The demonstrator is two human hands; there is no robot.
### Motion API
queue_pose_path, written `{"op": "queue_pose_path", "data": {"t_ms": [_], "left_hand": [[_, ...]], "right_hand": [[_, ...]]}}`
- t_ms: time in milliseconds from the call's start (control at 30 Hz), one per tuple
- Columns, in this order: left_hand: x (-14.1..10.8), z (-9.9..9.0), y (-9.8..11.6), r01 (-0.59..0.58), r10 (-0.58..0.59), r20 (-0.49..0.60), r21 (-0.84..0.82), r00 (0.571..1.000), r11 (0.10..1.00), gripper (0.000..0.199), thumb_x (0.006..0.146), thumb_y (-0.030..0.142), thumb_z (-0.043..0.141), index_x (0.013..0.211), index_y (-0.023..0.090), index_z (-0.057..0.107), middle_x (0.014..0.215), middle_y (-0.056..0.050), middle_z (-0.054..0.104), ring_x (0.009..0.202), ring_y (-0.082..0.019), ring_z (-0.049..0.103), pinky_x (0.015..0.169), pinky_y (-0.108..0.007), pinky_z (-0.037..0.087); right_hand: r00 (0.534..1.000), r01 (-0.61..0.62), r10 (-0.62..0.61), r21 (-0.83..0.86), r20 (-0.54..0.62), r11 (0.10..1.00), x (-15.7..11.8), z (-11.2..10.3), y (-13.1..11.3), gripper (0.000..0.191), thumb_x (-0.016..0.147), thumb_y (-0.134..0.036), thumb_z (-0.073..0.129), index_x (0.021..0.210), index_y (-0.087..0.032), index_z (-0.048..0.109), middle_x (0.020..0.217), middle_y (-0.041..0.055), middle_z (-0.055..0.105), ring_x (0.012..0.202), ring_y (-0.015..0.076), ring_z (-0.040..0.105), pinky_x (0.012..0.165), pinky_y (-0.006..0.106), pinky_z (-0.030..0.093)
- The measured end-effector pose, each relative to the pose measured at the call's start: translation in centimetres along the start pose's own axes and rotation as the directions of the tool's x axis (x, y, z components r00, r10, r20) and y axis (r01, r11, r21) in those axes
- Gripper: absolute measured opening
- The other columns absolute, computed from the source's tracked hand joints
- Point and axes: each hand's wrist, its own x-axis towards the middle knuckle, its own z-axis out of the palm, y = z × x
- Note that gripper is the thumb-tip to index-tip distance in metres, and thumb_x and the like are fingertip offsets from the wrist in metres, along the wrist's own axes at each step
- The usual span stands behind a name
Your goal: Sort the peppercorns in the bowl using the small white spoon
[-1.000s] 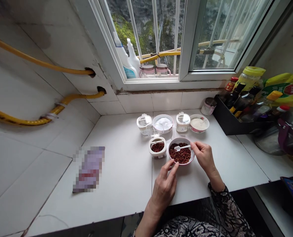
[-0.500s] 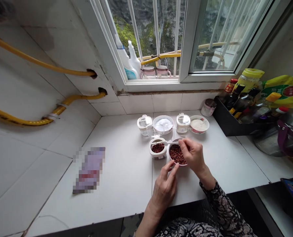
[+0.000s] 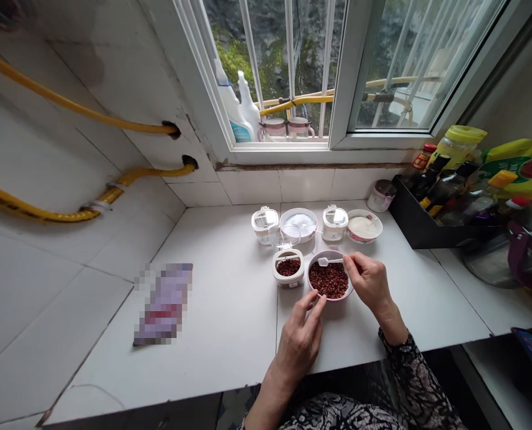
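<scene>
Our right hand (image 3: 369,283) pinches a small white spoon (image 3: 331,261) over the bowl (image 3: 343,295) of red bits (image 3: 328,282). Our left hand (image 3: 300,337), fingers a little apart, touches the rim.

Right hand (image 3: 371,283) holds white spoon (image 3: 332,261) over bowl (image 3: 344,294) of dark-red grains (image 3: 329,280) — left hand (image 3: 300,335) touches rim facing front edge of counter (image 3: 230,310).

I count three bowls (image 3: 363,239), three white lidded tubs (image 3: 288,281), one spoon (image 3: 332,261) mid-frame, and perhaps five bottles (image 3: 445,188) upper right.
</scene>
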Motion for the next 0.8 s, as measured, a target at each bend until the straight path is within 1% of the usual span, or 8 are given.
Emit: {"op": "queue_pose_path", "data": {"t_ms": [100, 167, 233, 300, 433, 533, 600, 800], "left_hand": [[0.0, 0.0, 0.0, -0.005, 0.005, -0.001, -0.001, 1.0, 1.0, 0.059, 0.094, -0.002, 0.046, 0.149, 0.019, 0.046, 0.131, -0.016, 0.058, 0.122, -0.023, 0.063, 0.094, -0.032, 0.062], [0.0, 0.0, 0.0, -0.002, 0.002, -0.004, 0.003, 1.0, 1.0, 0.059, 0.094, -0.002, 0.046, 0.149, 0.019, 0.046, 0.13, -0.016, 0.058, 0.122, -0.023, 0.063, 0.094, -0.032, 0.062], [0.0, 0.1, 0.0, 0.003, -0.003, -0.005, 0.003, 1.0, 1.0, 0.059, 0.094, -0.002, 0.046, 0.149, 0.019, 0.047, 0.131, -0.016, 0.058, 0.121, -0.022, 0.063, 0.094, -0.032, 0.062], [-0.1, 0.1, 0.0, 0.006, -0.006, -0.002, -0.001, 1.0, 1.0, 0.058, 0.094, -0.002, 0.045, 0.148, 0.019, 0.047, 0.131, -0.016, 0.057, 0.121, -0.023, 0.063, 0.095, -0.033, 0.062], [0.0, 0.0, 0.1, 0.008, -0.008, 0.004, 0.0, 1.0, 1.0, 0.058, 0.095, -0.002, 0.044, 0.149, 0.02, 0.046, 0.13, -0.016, 0.058, 0.122, -0.023, 0.064, 0.094, -0.033, 0.063], [0.0, 0.0, 0.1, 0.011, -0.011, 0.007, 0.002, 1.0, 1.0, 0.058, 0.095, -0.001, 0.044, 0.149, 0.02, 0.046, 0.13, -0.016, 0.058, 0.122, -0.023, 0.064, 0.094, -0.033, 0.063], [0.0, 0.0, 0.1, 0.01, -0.01, 0.006, -0.001, 1.0, 1.0, 0.057, 0.095, -0.001, 0.044, 0.149, 0.02, 0.046, 0.13, -0.016, 0.058, 0.121, -0.023, 0.064, 0.093, -0.033, 0.063], [0.0, 0.0, 0.1, 0.002, -0.002, -0.004, -0.005, 1.0, 1.0, 0.057, 0.094, -0.002, 0.046, 0.147, 0.019, 0.048, 0.13, -0.016, 0.057, 0.12, -0.022, 0.064, 0.093, -0.032, 0.063]], "right_hand": [[0.999, -0.016, 0.018, -0.05, 0.034, 0.999, -0.3, 0.6, 0.5, 0.04, 0.099, -0.035, 0.046, 0.063, -0.021, 0.055, 0.055, 0.0015, 0.059, 0.049, 0.0127, 0.047, 0.053, 0.025, 0.032], [0.997, -0.024, 0.028, -0.048, 0.066, 0.999, -0.5, 1.1, 0.4, 0.04, 0.099, -0.034, 0.045, 0.062, -0.021, 0.055, 0.056, 0.0024, 0.06, 0.051, 0.0131, 0.05, 0.054, 0.025, 0.032], [0.995, -0.061, 0.063, -0.024, 0.078, 0.998, -0.4, 1.5, 0.2, 0.041, 0.098, -0.036, 0.046, 0.061, -0.02, 0.055, 0.056, 0.0024, 0.06, 0.051, 0.0133, 0.05, 0.055, 0.026, 0.032], [0.99, -0.122, 0.12, 0.02, 0.078, 0.992, -0.4, 1.6, 0.0, 0.042, 0.097, -0.04, 0.047, 0.06, -0.02, 0.055, 0.054, 0.0015, 0.058, 0.051, 0.0132, 0.048, 0.054, 0.026, 0.032], [0.97, -0.234, 0.219, 0.163, 0.104, 0.959, -0.3, 1.3, 0.3, 0.044, 0.094, -0.047, 0.048, 0.059, -0.02, 0.053, 0.051, -0.0009, 0.052, 0.05, 0.0127, 0.045, 0.052, 0.025, 0.033], [0.959, -0.278, 0.255, 0.229, 0.123, 0.933, -0.5, 1.1, 0.5, 0.045, 0.093, -0.048, 0.049, 0.058, -0.02, 0.052, 0.052, -0.0008, 0.053, 0.051, 0.0128, 0.047, 0.052, 0.024, 0.035], [0.958, -0.281, 0.26, 0.214, 0.123, 0.936, -0.6, 1.1, 0.5, 0.045, 0.093, -0.048, 0.049, 0.058, -0.02, 0.054, 0.052, -0.0004, 0.054, 0.051, 0.0129, 0.047, 0.053, 0.025, 0.035], [0.967, -0.226, 0.215, 0.072, 0.137, 0.971, -0.5, 1.2, 0.1, 0.043, 0.093, -0.046, 0.048, 0.059, -0.02, 0.056, 0.053, 0.001, 0.056, 0.051, 0.0132, 0.047, 0.054, 0.026, 0.034]]}}
